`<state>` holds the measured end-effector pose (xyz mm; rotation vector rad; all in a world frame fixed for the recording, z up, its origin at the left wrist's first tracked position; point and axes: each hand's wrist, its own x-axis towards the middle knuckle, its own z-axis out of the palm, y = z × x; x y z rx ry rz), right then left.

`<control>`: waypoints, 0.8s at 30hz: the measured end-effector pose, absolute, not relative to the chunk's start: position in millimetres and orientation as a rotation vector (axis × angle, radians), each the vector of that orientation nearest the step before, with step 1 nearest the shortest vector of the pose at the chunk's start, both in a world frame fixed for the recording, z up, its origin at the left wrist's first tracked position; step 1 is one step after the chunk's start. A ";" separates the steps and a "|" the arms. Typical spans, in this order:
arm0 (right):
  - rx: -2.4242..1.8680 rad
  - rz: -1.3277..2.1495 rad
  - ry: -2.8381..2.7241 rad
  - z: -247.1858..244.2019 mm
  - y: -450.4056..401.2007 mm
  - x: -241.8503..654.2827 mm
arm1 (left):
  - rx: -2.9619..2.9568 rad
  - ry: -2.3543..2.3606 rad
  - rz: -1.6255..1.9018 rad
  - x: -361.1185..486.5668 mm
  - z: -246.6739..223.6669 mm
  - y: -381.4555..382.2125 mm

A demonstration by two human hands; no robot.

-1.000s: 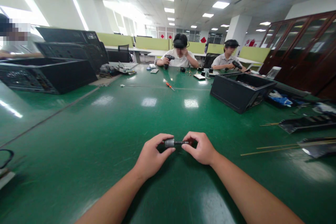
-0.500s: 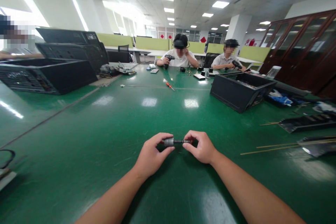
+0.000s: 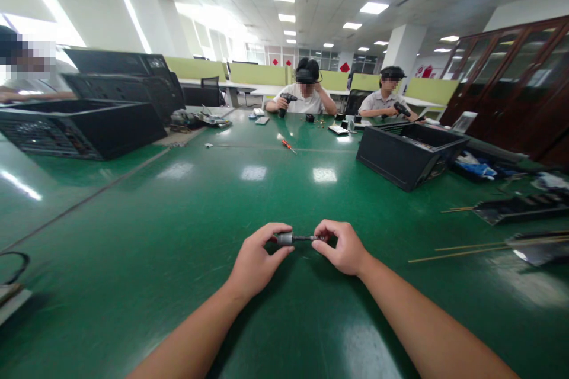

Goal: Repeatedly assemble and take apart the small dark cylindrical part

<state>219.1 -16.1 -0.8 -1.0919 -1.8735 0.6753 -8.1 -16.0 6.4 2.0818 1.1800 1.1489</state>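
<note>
Head view: left hand (image 3: 254,262) and right hand (image 3: 344,249) clamp their grip on one shafted cylinder (image 3: 285,239).

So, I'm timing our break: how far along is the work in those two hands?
Already done, it seems: the grey cylinder and dark shaft are lined up, meeting end to end. In hand: the left hand grips the cylinder, the right hand pinches the shaft. Remaining: probably releasing both; whether they're being joined or separated, I can't tell.

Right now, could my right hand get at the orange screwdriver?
Probably, though maybe with a stretch: nothing stands between the right hand and the orange screwdriver, but that grip holds the dark shaft.
</note>
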 end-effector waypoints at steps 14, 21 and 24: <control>-1.089 0.684 -1.868 0.5 -15.4 221.5 | 2.020 1.188 1.145 -8.7 6.4 -15.1; -1.054 0.709 -1.856 0.1 -12.6 227.7 | 2.035 1.213 1.142 -9.6 7.0 -15.7; -1.059 0.795 -1.764 -6.6 -6.3 232.2 | 2.053 1.272 1.185 -10.7 7.8 -15.4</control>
